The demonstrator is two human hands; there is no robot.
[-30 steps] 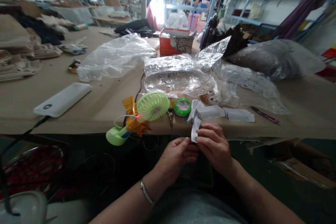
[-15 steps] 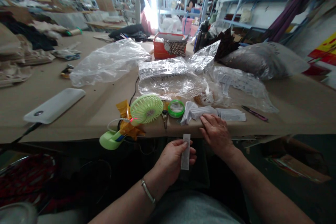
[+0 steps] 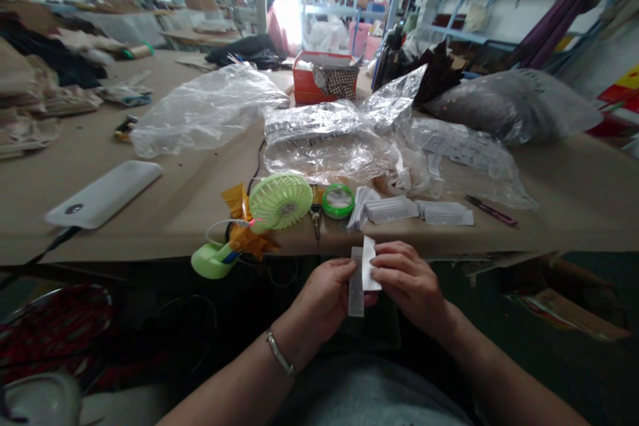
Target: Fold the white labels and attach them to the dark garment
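Note:
Between thumb and fingers my left hand [image 3: 327,296] pinches a printed white label strip [image 3: 356,296], held upright just below the table's front edge. My right hand [image 3: 412,279] grips a second white label [image 3: 368,263] and holds it right beside the first, partly against it. The fine print is too small to read. On the table edge just beyond lie stacks of white labels [image 3: 393,209], with another stack [image 3: 448,213] to the right. A round green tub [image 3: 338,201] with pale contents stands left of the stacks.
A green fan [image 3: 280,202] stands at the table edge, left of a small screwdriver-like tool [image 3: 316,219]. A white power bank [image 3: 104,194] lies further left, a dark pink cutter [image 3: 492,211] at right. Clear plastic bags [image 3: 324,146] and a red box [image 3: 319,83] sit behind.
My right hand has left the label stack on the table and come down to my left hand, bringing a label. My left hand still holds its strip. The view has shifted slightly.

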